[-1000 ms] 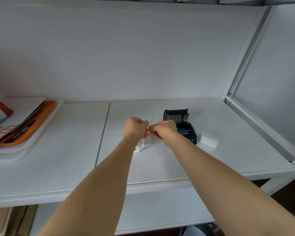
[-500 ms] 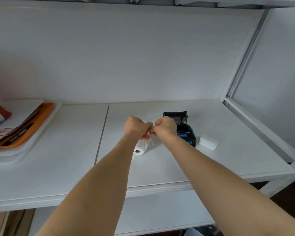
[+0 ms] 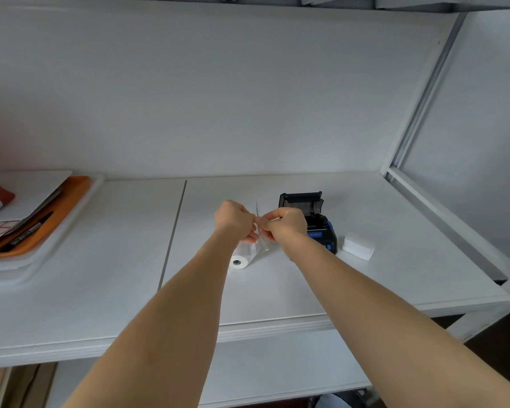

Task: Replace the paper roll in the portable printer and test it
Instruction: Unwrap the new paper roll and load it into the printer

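While both hands are working close together above the white table (image 3: 100,304), the left hand (image 3: 233,217) and right hand (image 3: 286,223) are each pinching a clear plastic wrapper (image 3: 261,240), fingertips nearly touching. The paper roll (image 3: 243,256) is hanging inside that wrapper at about 6 o'clock from the left hand's grip, its hollow core end facing the camera, and whether it is touching the table cannot be told. The portable printer (image 3: 318,228) is sitting at 3 o'clock from the right hand, just behind it, with its black lid (image 3: 299,200) standing open. A second white roll (image 3: 358,245) is lying at 3 o'clock from the printer, just beside it. An orange tray (image 3: 56,210) is resting far off at 9 o'clock.
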